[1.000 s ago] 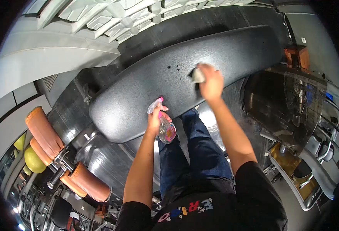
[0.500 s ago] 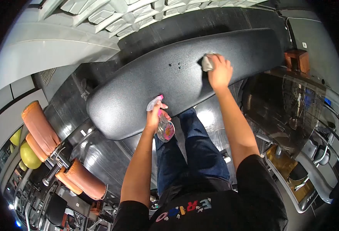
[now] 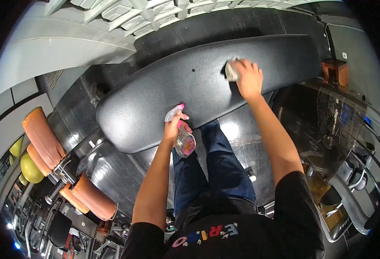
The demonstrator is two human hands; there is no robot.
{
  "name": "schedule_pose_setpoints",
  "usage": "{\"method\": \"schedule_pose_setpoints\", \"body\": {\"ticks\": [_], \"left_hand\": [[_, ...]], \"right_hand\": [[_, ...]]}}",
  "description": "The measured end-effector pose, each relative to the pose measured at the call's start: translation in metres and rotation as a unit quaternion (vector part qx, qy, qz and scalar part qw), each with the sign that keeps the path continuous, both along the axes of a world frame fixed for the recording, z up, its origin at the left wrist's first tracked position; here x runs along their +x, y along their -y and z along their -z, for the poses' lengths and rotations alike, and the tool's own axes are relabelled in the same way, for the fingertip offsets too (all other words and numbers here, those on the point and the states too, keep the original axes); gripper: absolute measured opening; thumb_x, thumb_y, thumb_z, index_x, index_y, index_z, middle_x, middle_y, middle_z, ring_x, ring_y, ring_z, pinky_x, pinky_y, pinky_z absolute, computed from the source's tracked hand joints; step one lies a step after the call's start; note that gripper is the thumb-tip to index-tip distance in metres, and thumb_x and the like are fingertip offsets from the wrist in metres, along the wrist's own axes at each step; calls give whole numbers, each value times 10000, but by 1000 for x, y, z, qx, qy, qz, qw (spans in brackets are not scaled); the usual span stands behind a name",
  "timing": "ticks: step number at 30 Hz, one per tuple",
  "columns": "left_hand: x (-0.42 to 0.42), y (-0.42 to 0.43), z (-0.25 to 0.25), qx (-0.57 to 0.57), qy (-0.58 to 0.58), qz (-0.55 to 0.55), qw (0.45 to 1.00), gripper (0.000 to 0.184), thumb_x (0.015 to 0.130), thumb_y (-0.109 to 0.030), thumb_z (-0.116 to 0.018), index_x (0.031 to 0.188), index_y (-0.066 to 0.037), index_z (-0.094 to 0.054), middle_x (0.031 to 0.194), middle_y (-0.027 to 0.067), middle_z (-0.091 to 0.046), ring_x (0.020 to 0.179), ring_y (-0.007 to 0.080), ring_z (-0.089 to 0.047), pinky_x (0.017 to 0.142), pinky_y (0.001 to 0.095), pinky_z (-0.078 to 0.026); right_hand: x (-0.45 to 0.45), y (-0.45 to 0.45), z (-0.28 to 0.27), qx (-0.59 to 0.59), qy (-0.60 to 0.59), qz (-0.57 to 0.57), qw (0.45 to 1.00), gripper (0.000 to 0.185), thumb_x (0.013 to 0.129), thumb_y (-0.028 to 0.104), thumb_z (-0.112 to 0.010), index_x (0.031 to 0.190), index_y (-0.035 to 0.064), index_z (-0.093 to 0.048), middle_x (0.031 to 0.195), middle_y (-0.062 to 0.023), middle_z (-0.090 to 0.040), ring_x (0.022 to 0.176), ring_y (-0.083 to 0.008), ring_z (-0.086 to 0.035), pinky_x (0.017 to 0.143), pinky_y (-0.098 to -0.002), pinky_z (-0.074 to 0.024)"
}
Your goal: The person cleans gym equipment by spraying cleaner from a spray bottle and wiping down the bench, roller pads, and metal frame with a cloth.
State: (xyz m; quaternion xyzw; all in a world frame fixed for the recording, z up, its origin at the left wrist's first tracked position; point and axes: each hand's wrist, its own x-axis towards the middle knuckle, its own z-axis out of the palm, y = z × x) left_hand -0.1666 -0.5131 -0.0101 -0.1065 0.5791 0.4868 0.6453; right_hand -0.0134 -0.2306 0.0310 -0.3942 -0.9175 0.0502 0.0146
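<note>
A long black padded bench [image 3: 155, 95] lies across the view in front of my legs. My left hand [image 3: 175, 126] is wrapped round the neck of a clear spray bottle [image 3: 185, 144] with a pink and white trigger head, over the bench's near edge. My right hand [image 3: 249, 78] presses a pale cloth [image 3: 231, 71] on the bench top, right of its middle. One small dark spot [image 3: 193, 70] shows on the bench to the left of the cloth.
Orange-brown padded rollers [image 3: 44, 138] on a metal frame stand at the left, by green balls [image 3: 31, 168]. A wooden block [image 3: 335, 73] is past the bench's right end. Gym equipment with a dark clear panel [image 3: 319, 125] stands at the right.
My right hand has moved right along the bench with the cloth. Of the several dark spots on the bench, only one still shows. My left hand keeps hold of the spray bottle.
</note>
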Motion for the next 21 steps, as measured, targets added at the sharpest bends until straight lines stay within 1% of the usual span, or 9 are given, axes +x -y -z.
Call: {"method": "schedule_pose_setpoints", "body": {"ticks": [4,6,9,10,12,14,17,19,21], "left_hand": [[0,-1,1,-1,6,-6,1000,554,919,-446,-555,1313,-67,-469,942,75,-597,556,224,-609,531,392,-533],[2,-4,-3,-20,-40,9,999,525,862,-590,-549,962,-77,-597,630,151,-567,582,277,-608,607,419,-539],[3,-4,-2,-12,-40,6,999,503,874,-565,-549,973,-74,-595,639,151,-564,595,264,-607,600,425,-541],[4,-6,-5,-10,-40,6,999,503,874,-565,-549,973,-74,-595,639,151,-564,595,264,-607,600,425,-541],[5,-12,-14,0,-66,-38,997,484,887,-540,-548,969,-66,-596,627,146,-562,590,258,-605,592,420,-539],[6,-14,-15,-3,-67,-46,997,479,889,-534,-553,960,-63,-597,617,142,-561,575,257,-603,584,413,-537],[3,-2,-2,6,-37,-14,999,480,887,-532,-564,939,-56,-594,595,128,-558,540,254,-600,558,396,-530],[4,-4,-2,8,-33,-18,999,479,883,-533,-569,930,-57,-593,598,128,-559,546,255,-606,555,398,-531],[4,-8,-9,4,-46,-16,999,477,881,-533,-569,921,-58,-598,597,133,-561,543,262,-605,554,402,-530]], "right_hand": [[-70,5,11,-25,-52,34,998,413,750,74,-613,1119,253,-661,1124,-5,-613,1004,-272,-564,845,-408,-454],[-91,41,8,-68,-38,-16,997,402,739,78,-620,1099,252,-662,1131,-13,-601,1005,-276,-561,836,-409,-459],[-71,96,15,-90,-31,-150,984,423,715,89,-648,1099,266,-659,1170,-1,-584,1007,-260,-558,827,-409,-461],[-58,100,11,-89,-30,-150,984,423,715,89,-648,1099,266,-659,1170,-1,-584,1007,-260,-558,827,-409,-461],[-17,89,5,-95,-27,-207,973,271,819,203,-571,1060,278,-671,1059,5,-576,980,-235,-558,791,-416,-461],[5,47,2,-92,41,-117,988,334,790,147,-590,1077,293,-678,1071,2,-613,926,-249,-577,783,-417,-459],[7,-12,11,32,-62,77,995,390,766,120,-626,1121,274,-675,1121,3,-620,944,-270,-575,779,-416,-447],[-27,-19,15,32,-82,129,988,386,765,109,-641,1118,263,-674,1138,-6,-615,967,-284,-570,808,-428,-456],[-62,2,21,34,-103,71,992,320,752,131,-654,1058,223,-678,1059,-33,-620,903,-295,-584,769,-437,-470]]}}
